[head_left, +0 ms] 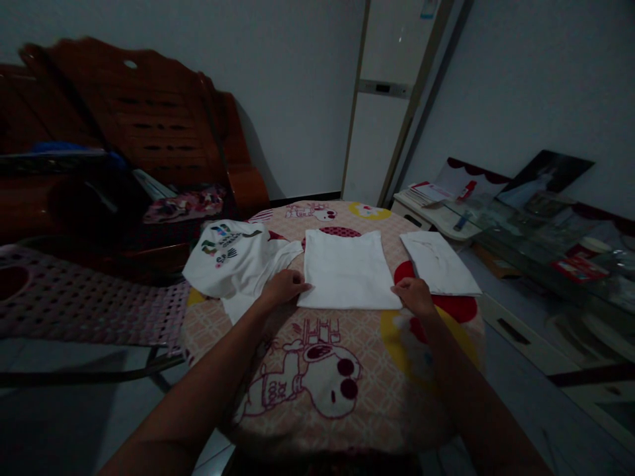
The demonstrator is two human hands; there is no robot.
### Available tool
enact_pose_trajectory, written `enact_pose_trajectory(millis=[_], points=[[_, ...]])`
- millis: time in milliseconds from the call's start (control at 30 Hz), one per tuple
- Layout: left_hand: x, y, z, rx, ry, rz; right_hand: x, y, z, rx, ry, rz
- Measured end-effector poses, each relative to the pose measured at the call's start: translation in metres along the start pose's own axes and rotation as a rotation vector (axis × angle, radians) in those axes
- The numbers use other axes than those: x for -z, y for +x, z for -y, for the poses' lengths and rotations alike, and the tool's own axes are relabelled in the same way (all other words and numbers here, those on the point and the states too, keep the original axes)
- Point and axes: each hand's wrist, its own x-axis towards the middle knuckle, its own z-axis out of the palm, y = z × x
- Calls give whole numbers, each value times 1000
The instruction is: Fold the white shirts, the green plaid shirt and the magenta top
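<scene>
A white folded cloth [347, 271], perhaps a garment, lies flat in a near-square on the round table. My left hand [286, 287] pinches its near left edge, thumb and fingers together. At the near right corner, my right hand [414, 293] grips the same cloth between thumb and fingers. Left of it sits a loose white T-shirt [233, 258] with a coloured print, rumpled and partly hanging toward the table's edge. To the right lies another white folded cloth [439, 263], apart from the middle one.
A patterned cartoon tablecloth [317, 423] covers the round table. Behind on the left stands a carved wooden chair [159, 112]; a woven lounger [99, 297] is nearer. A glass-topped cabinet [540, 244] with papers and small items stands at right. A tall white air conditioner [377, 132] is at the back.
</scene>
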Motion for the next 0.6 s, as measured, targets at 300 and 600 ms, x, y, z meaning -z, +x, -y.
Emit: enact_pose_trajectory(millis=[300, 600], points=[[-10, -18, 12, 45, -424, 232, 6, -20, -3, -167, 481, 182], [-5, -18, 8, -46, -132, 130, 1, -16, -6, -168, 391, 186]])
